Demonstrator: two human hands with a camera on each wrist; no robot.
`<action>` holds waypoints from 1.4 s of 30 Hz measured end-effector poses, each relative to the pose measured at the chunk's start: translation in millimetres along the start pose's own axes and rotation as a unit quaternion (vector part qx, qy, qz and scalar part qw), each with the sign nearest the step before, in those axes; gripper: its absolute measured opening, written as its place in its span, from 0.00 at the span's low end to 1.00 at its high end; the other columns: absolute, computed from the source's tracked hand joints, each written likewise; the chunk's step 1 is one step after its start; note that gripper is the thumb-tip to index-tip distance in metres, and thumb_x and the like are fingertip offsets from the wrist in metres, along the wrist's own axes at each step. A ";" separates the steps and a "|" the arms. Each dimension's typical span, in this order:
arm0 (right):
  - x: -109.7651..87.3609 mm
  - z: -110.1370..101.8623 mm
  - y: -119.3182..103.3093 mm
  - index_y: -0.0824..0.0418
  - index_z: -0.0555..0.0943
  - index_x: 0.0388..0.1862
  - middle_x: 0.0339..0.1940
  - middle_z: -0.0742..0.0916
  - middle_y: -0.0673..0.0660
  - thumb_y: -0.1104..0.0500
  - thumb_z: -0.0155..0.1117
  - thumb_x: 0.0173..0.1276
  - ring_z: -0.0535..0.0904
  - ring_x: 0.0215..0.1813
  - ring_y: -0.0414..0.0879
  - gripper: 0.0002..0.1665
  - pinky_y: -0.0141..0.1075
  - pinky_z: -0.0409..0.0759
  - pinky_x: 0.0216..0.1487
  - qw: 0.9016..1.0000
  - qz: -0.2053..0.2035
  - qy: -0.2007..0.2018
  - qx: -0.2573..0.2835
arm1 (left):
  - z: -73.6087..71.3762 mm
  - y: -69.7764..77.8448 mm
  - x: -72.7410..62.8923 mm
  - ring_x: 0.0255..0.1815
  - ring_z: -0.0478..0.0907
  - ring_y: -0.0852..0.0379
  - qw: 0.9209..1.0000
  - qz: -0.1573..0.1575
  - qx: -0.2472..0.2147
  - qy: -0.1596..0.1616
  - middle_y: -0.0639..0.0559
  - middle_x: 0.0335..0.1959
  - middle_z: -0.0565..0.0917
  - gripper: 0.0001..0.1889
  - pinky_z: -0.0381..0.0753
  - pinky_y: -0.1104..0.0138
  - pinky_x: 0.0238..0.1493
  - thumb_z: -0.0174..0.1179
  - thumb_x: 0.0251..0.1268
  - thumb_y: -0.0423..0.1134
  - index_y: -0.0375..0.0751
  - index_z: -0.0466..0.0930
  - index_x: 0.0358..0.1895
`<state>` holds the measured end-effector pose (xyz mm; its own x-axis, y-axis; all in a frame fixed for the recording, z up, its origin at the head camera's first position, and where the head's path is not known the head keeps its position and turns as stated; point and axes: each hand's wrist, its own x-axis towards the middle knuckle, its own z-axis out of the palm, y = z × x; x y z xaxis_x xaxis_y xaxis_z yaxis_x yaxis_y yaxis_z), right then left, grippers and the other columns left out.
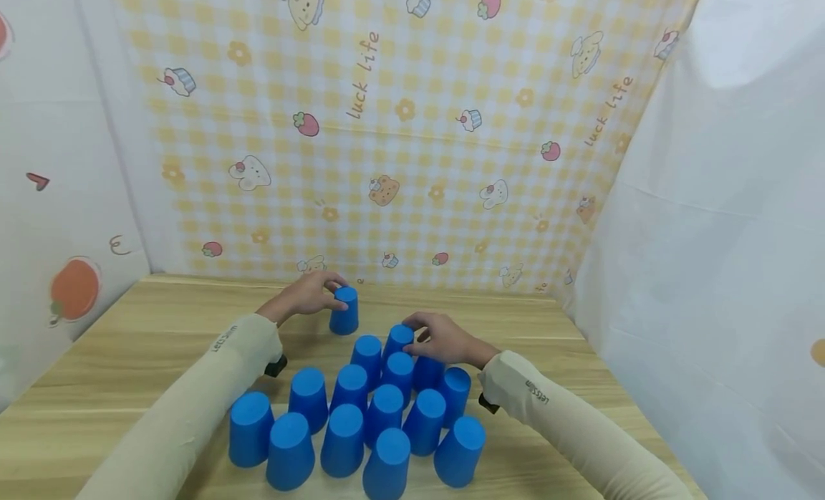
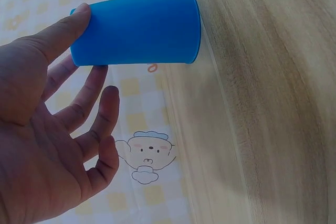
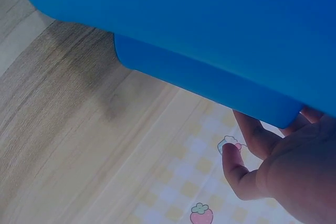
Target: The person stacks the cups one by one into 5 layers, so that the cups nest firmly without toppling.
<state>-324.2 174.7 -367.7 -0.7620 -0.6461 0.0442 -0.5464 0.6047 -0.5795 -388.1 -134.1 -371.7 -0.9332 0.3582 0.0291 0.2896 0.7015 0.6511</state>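
My left hand (image 1: 312,294) pinches an upside-down blue cup (image 1: 344,312) near its closed end, out at the back of the table. In the left wrist view the thumb of that hand (image 2: 47,103) lies on one side of the cup (image 2: 139,27), with fingertips on the other side; the lower fingers curl free of it. My right hand (image 1: 443,338) grips the top of another upside-down blue cup (image 1: 397,337) at the back of the group. The right wrist view has a nearer cup (image 3: 210,14) covering part of the gripped cup (image 3: 199,80).
Several more upside-down blue cups (image 1: 344,440) stand close together in front of the hands, between the forearms. The wooden table (image 1: 528,450) ends at a checked, printed cloth (image 1: 412,149) behind; a white sheet (image 1: 709,220) hangs on the right and another (image 1: 58,142) on the left.
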 end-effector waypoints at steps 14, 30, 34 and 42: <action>1.5 6.5 -5.6 0.63 0.75 0.62 0.56 0.84 0.56 0.59 0.65 0.71 0.79 0.58 0.48 0.23 0.44 0.80 0.57 1.000 -0.002 -0.008 0.014 | 10.5 -3.4 -3.3 0.63 0.72 0.35 1.000 -0.012 -0.008 0.014 0.34 0.63 0.76 0.27 0.73 0.41 0.58 0.65 0.66 0.48 0.42 0.73 0.65; 3.8 3.8 -2.4 0.63 0.77 0.60 0.55 0.84 0.56 0.58 0.66 0.69 0.80 0.58 0.50 0.22 0.44 0.80 0.57 1.000 0.011 0.006 0.004 | -7.1 4.3 -30.4 0.63 0.72 0.33 0.999 0.017 -0.003 0.030 0.32 0.64 0.74 0.31 0.76 0.43 0.56 0.65 0.66 0.47 0.38 0.67 0.68; 4.5 2.1 -1.7 0.62 0.77 0.59 0.55 0.84 0.57 0.57 0.67 0.69 0.80 0.58 0.50 0.22 0.43 0.80 0.56 1.000 0.013 0.003 0.009 | -11.6 3.9 -41.8 0.61 0.74 0.33 0.999 0.038 -0.007 0.031 0.32 0.65 0.73 0.32 0.79 0.45 0.53 0.65 0.67 0.46 0.35 0.67 0.69; 8.4 -3.2 -2.0 0.61 0.78 0.57 0.54 0.84 0.55 0.58 0.68 0.68 0.81 0.57 0.49 0.21 0.44 0.80 0.57 1.000 0.014 0.002 0.010 | -18.3 3.3 -61.8 0.63 0.73 0.38 0.997 0.076 -0.013 0.027 0.36 0.63 0.76 0.32 0.77 0.47 0.57 0.65 0.66 0.48 0.34 0.69 0.67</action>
<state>-330.5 169.5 -363.6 -0.7779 -0.6276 0.0313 -0.5185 0.6129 -0.5963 -333.3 -165.2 -357.5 -0.8897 0.4243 0.1689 0.4226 0.6251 0.6563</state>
